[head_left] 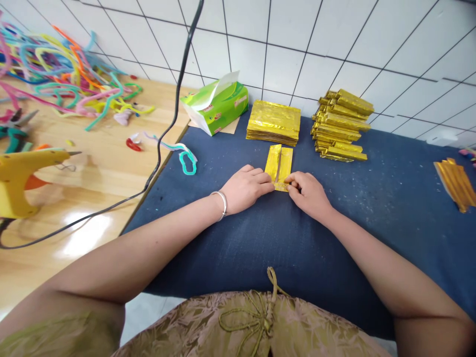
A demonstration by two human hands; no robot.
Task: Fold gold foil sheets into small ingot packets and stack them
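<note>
Head view: gold rectangular foil sheet (286,159) between fingertips.
Left hand (249,188): fingers together, grip unclear.
Right hand (308,194): apparently pinching sheet.
Flap (272,161): crease evenly.

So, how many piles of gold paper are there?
3: the flat stack at the back, the folded pile to its right, and the small bundle at the far right. The single piece before the stack is not counted. More may lie out of frame.

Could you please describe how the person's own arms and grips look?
The left grip and right grip are ungloved. A thin silver bangle rings the left wrist; none shows on the right. Both forearms are uncovered; an olive sleeve shows above the left elbow.
</note>
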